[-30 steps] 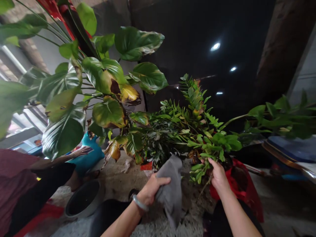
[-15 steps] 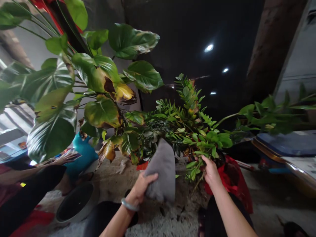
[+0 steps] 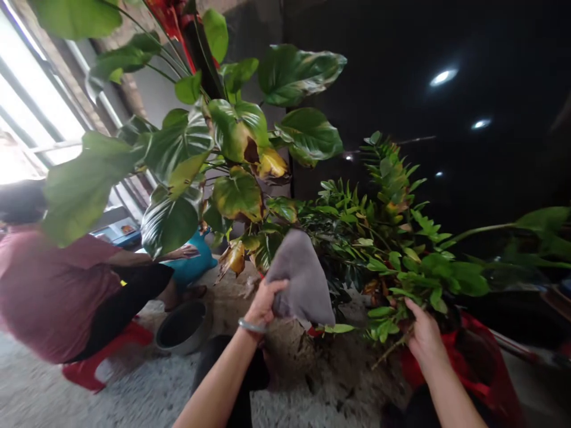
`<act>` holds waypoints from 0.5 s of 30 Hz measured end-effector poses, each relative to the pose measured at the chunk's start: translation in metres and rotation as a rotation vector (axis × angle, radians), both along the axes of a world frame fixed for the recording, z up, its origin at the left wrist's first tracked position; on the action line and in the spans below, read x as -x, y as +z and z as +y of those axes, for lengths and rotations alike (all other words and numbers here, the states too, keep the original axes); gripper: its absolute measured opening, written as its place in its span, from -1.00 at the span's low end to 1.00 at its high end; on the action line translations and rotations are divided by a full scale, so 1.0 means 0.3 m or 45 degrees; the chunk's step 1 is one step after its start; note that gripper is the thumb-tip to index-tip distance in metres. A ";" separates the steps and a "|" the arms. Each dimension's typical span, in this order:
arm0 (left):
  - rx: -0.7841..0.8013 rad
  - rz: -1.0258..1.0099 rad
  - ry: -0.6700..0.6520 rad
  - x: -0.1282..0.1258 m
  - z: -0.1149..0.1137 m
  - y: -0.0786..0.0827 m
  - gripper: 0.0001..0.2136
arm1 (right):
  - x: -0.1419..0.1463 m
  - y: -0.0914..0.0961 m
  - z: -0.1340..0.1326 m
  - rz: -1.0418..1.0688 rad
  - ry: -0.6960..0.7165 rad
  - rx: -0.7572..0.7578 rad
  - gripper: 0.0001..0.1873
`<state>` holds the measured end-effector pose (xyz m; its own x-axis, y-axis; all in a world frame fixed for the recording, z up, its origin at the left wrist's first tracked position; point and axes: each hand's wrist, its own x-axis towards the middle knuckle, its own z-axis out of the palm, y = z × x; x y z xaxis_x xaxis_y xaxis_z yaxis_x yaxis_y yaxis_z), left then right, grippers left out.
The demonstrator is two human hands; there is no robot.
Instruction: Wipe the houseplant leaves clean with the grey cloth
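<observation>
My left hand point(image 3: 264, 302) is closed on a grey cloth point(image 3: 303, 282), thumb on top, with the cloth fanned out in front of the fingers. A bracelet circles that wrist. Over on the right, my right hand point(image 3: 422, 327) grips the leafy plant stems point(image 3: 397, 285), and a bare stalk sticks out below the fingers. Just beyond the cloth, dense green foliage point(image 3: 343, 220) fills the middle. A large-leafed plant point(image 3: 241, 190) with yellowed, browned leaves rises to the left of it.
A person point(image 3: 57, 285) sits on a red stool point(image 3: 107, 356) at the left, one hand near a turquoise object point(image 3: 191, 264). A dark bucket point(image 3: 182, 327) stands on the floor between us. Beside my right arm lies a red plastic bag point(image 3: 491, 362).
The view has swung left, so everything sits further right and the seated person shows more fully. My left hand has raised the cloth slightly; my right hand still grips the stems.
</observation>
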<state>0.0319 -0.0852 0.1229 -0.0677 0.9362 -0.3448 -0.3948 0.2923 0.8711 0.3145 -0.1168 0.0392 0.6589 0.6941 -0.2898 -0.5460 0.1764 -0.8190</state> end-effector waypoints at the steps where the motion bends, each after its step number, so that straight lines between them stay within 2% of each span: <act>1: 0.068 0.008 -0.094 -0.001 -0.044 -0.045 -0.67 | 0.001 0.002 -0.002 0.008 0.006 -0.006 -0.67; 3: 0.158 -0.002 -0.222 0.010 -0.136 -0.112 -0.67 | -0.002 0.002 -0.005 0.044 0.018 0.008 -0.64; 4: 0.177 0.001 -0.250 0.021 -0.169 -0.126 -0.66 | -0.004 0.002 -0.007 0.063 0.016 0.024 -0.62; 6: 0.149 0.008 -0.213 0.047 -0.190 -0.106 -0.65 | -0.008 0.003 -0.007 0.089 0.002 0.055 -0.62; 8: 0.039 -0.005 -0.093 0.068 -0.142 -0.035 -0.66 | -0.006 0.010 -0.004 0.105 0.008 0.057 -0.62; 10: -0.097 -0.060 0.059 0.071 -0.049 0.049 -0.71 | 0.002 0.022 0.002 0.140 0.034 0.047 -0.62; 12: -0.162 -0.140 0.200 0.051 0.041 0.099 -0.79 | 0.016 0.033 0.009 0.177 0.047 0.036 -0.62; 13: -0.125 -0.156 0.228 0.034 0.069 0.102 -0.81 | 0.024 0.037 0.013 0.189 0.052 0.032 -0.62; 15: 0.050 -0.142 0.203 -0.004 0.072 0.061 -0.83 | 0.037 0.040 0.019 0.194 0.076 0.023 -0.62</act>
<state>0.0330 -0.0637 0.1413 -0.1735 0.9023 -0.3947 -0.5320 0.2514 0.8086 0.3033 -0.1110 0.0511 0.5643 0.7245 -0.3958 -0.6730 0.1260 -0.7288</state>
